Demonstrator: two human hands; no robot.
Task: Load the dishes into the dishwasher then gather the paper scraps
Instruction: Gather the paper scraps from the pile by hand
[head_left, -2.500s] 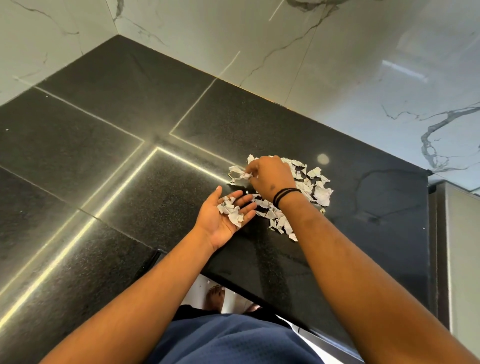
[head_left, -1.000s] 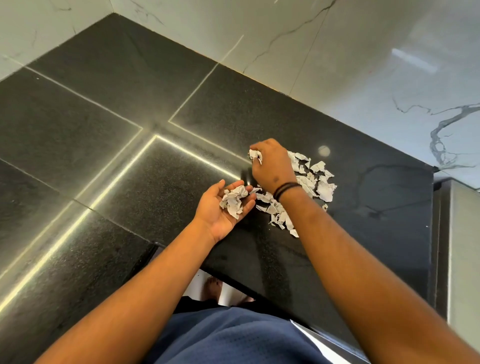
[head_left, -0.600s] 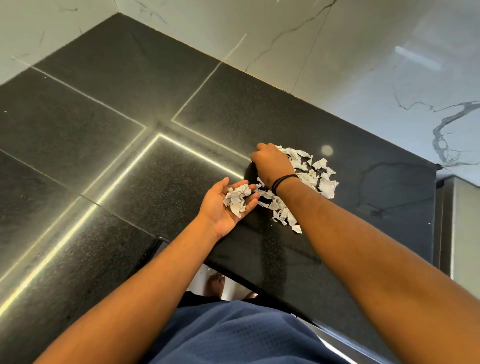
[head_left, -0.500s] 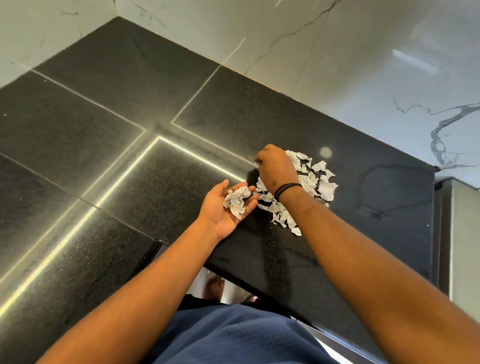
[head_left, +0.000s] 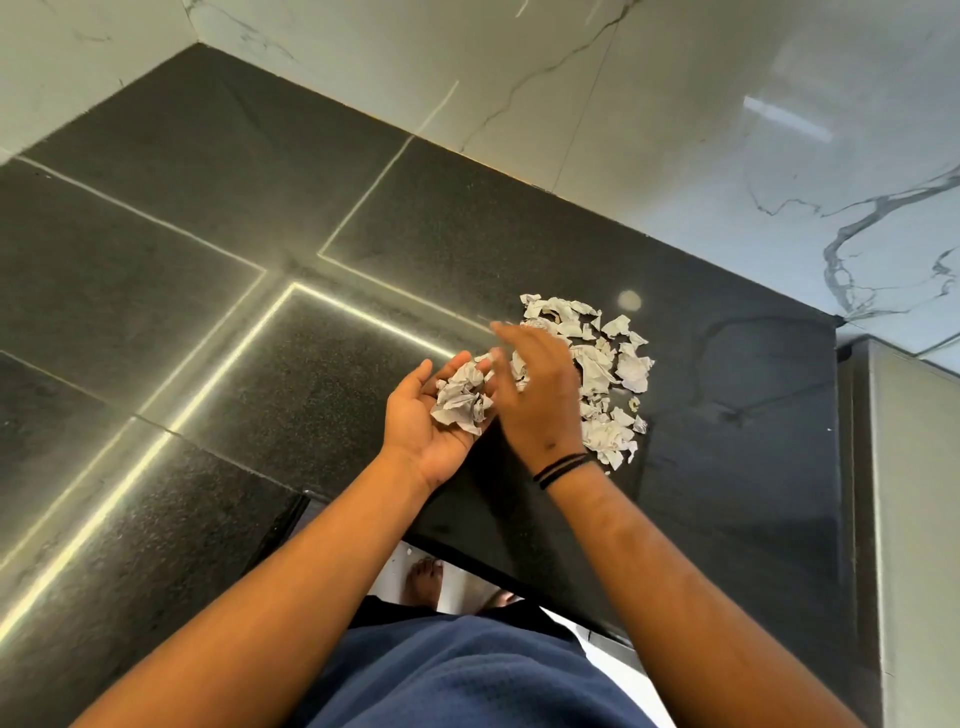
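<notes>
While the left hand (head_left: 434, 421) lies palm-up on the black countertop (head_left: 208, 218), fingers loosely cupped, it works as the only container in view: a small wad of paper scraps (head_left: 462, 400) sits in the palm & against the fingers, cradled w/ the fingers gently curved round it. Right hand (head_left: 535, 387) is just beside it, on the thumb-away side, back of hand up, fingers spread & fairly straight, blurred at the tips, holding nothing that can be made out; its fingertips reach over the near edge of the loose pile of scraps (head_left: 602, 374). That pile lies on the counter beyond & to the right of the right hand, partly hidden under it, running from past the fingertips down to beside the wrist. Scraps are white-grey, torn into irregular bits, crumpled & curled, some w/ faint print or shading; those in the palm look more bunched than the ones on the counter. Black bands (head_left: 563, 467) circle the right wrist. Marble wall (head_left: 675, 130) backs the counter beyond both hands.
</notes>
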